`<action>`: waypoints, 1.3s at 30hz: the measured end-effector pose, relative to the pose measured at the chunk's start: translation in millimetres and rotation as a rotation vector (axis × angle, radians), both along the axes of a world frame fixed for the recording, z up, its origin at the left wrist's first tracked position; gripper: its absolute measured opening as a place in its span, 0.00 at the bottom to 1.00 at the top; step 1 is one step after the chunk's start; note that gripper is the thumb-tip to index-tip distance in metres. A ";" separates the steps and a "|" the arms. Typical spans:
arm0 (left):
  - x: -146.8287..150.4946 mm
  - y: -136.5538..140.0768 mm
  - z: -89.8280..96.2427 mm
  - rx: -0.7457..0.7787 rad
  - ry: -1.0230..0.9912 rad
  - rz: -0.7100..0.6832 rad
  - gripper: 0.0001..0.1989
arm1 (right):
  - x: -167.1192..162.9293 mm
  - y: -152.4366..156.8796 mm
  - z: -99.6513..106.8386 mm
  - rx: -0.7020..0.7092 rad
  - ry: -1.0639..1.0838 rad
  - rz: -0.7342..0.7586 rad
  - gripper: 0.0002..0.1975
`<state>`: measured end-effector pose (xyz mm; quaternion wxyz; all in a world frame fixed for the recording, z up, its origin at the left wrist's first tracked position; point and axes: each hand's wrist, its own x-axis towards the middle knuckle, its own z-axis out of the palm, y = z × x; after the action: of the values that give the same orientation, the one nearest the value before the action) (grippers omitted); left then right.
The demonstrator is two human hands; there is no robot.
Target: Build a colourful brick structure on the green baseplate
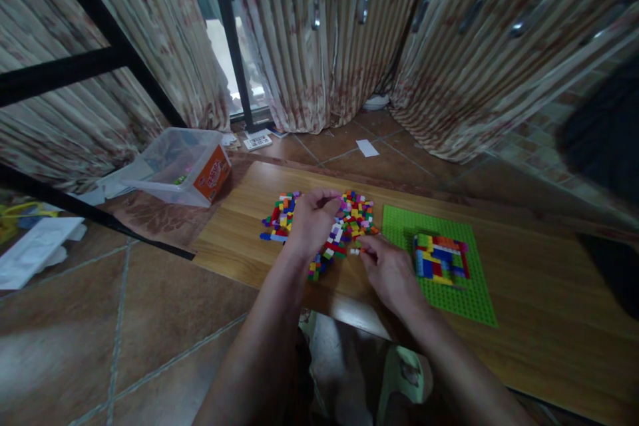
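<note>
A loose pile of small toy building bricks in many colours lies on the wooden board. My left hand is over the pile and covers part of it, its fingers curled together; pink shows by the fingertips, but I cannot tell what is in them. At the pile's near right edge is my right hand, thumb and fingers pinched close to some orange and white bricks. Whatever it holds is too small to make out. To its right, a block of joined bricks stands on a green studded baseplate.
The low wooden table runs across the view. Beyond its left end sits a clear plastic bin with an orange label and a few pieces inside. Black metal bars cross the upper left. White paper lies on the tiled floor before the curtains.
</note>
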<state>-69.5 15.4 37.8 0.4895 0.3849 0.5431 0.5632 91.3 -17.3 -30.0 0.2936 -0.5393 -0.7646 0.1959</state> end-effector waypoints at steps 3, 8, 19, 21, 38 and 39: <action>-0.9 0.3 -1.1 0.004 0.012 0.005 0.04 | 2.2 1.1 0.8 0.003 0.021 -0.012 0.15; -1.9 -0.3 -1.9 -0.006 0.075 -0.038 0.05 | 10.0 1.4 0.7 -0.009 0.003 -0.024 0.14; -1.5 -1.6 -2.9 0.016 0.126 -0.067 0.06 | 3.2 -0.4 4.8 -0.054 -0.117 0.034 0.07; -1.7 -1.2 -2.8 0.018 0.126 -0.076 0.06 | 1.2 1.5 3.0 -0.048 -0.126 0.038 0.07; -7.2 1.6 -10.6 0.076 0.171 -0.074 0.07 | 0.6 4.1 5.5 -0.044 -0.112 0.089 0.08; -7.0 1.7 -10.6 0.077 0.178 -0.073 0.07 | 0.0 4.7 4.8 -0.046 -0.119 0.088 0.08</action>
<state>-76.5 17.1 27.2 0.4444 0.4715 0.5479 0.5292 91.4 -12.7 -25.3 0.2266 -0.5225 -0.7989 0.1936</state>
